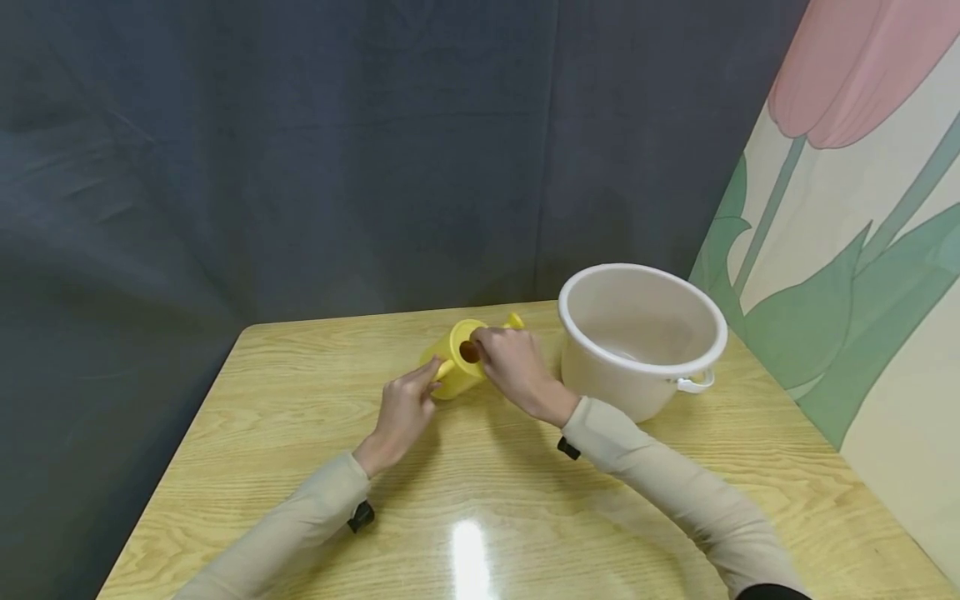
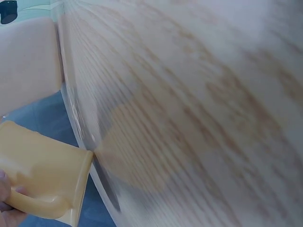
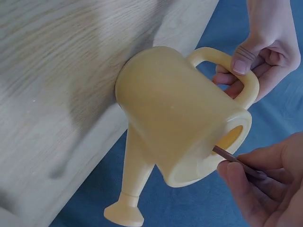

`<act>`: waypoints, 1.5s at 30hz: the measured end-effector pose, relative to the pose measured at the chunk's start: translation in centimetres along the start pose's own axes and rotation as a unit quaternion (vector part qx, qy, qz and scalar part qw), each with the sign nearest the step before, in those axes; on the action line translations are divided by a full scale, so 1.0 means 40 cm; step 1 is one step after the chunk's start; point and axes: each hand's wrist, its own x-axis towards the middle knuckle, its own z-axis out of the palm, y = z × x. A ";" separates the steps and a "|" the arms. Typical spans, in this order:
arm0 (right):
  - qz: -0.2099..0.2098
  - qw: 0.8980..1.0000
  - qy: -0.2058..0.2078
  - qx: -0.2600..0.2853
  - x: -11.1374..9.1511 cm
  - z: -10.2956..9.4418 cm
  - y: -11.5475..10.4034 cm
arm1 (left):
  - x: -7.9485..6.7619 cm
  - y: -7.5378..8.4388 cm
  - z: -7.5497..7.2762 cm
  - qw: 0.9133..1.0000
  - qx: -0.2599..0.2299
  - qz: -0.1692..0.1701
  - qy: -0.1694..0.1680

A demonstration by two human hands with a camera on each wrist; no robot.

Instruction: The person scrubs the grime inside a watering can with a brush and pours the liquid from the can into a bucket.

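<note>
A yellow watering can is tilted over the table, its lower edge close to the wood. My left hand grips the can's loop handle, thumb on top. At the round opening in the top, my right hand pinches a thin brown stick between thumb and fingers. The stick's tip lies right at the opening's rim in the right wrist view. On the side away from the handle, the spout ends in a flared head. In the left wrist view the can's body shows side-on.
Right of the can stands a large white bucket with a small white handle at its front right. The wooden table meets a dark curtain at the back and a flower-painted wall on the right.
</note>
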 end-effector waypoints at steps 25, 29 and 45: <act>-0.034 0.999 0.014 -0.001 -0.010 0.004 0.009 | -0.004 -0.002 0.001 1.000 -0.007 -0.005 -0.005; -0.039 0.999 0.020 -0.005 -0.009 -0.001 0.011 | 0.000 0.000 -0.002 1.000 -0.010 -0.002 0.000; -0.051 0.996 0.073 -0.015 -0.018 -0.018 0.002 | 0.002 -0.002 -0.006 1.000 -0.009 -0.005 0.000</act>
